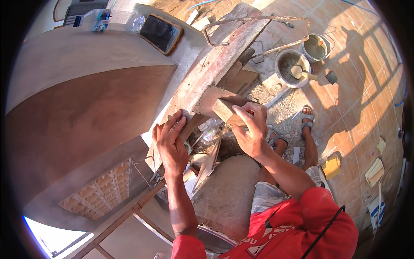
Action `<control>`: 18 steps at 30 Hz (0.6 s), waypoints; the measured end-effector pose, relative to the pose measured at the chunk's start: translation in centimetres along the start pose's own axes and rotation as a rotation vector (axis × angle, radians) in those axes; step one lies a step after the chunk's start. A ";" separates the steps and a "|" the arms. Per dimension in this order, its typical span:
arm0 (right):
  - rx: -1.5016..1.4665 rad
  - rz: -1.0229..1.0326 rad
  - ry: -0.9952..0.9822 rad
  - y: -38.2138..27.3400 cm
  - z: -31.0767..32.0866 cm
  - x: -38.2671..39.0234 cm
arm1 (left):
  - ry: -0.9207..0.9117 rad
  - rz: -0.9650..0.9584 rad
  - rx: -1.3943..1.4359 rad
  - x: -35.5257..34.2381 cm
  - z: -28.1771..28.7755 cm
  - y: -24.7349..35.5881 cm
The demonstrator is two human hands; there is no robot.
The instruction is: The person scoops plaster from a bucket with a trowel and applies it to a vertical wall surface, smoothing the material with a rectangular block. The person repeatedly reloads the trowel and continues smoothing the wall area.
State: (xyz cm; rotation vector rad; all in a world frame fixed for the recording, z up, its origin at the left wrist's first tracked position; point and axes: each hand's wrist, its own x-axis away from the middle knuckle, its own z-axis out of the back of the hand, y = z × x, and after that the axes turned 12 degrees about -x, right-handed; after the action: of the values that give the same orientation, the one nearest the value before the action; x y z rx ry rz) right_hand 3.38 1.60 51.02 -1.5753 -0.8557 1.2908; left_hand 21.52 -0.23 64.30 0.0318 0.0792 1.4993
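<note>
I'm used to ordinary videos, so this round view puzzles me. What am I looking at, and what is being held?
No machine here, just someone working bare-handed. The single picture comes from a wide fisheye camera worn on the head, looking down, so straight edges bend. The right hand holds a wooden block. The left hand has its fingertips at the edge of a long plank; whether it grips anything is unclear. On the grey ledge lie a phone and a plastic bottle. Two buckets stand on the floor.
</note>
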 end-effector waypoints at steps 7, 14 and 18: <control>-0.055 0.051 0.047 -0.6 -3.2 -1.7 | -0.020 -0.031 0.028 0.1 0.1 -1.1; -0.114 0.156 0.061 -3.3 -6.2 -4.7 | -0.014 -0.048 0.040 0.2 0.2 -1.9; -0.272 0.267 0.108 -7.3 -8.4 -7.4 | -0.270 0.291 0.022 0.5 1.4 -1.1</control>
State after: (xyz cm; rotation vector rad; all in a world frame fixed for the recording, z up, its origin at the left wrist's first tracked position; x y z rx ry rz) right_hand 10.21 -4.33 60.87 -2.0111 -0.7983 1.2989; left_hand 22.78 0.21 65.60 0.2727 -0.1311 1.7712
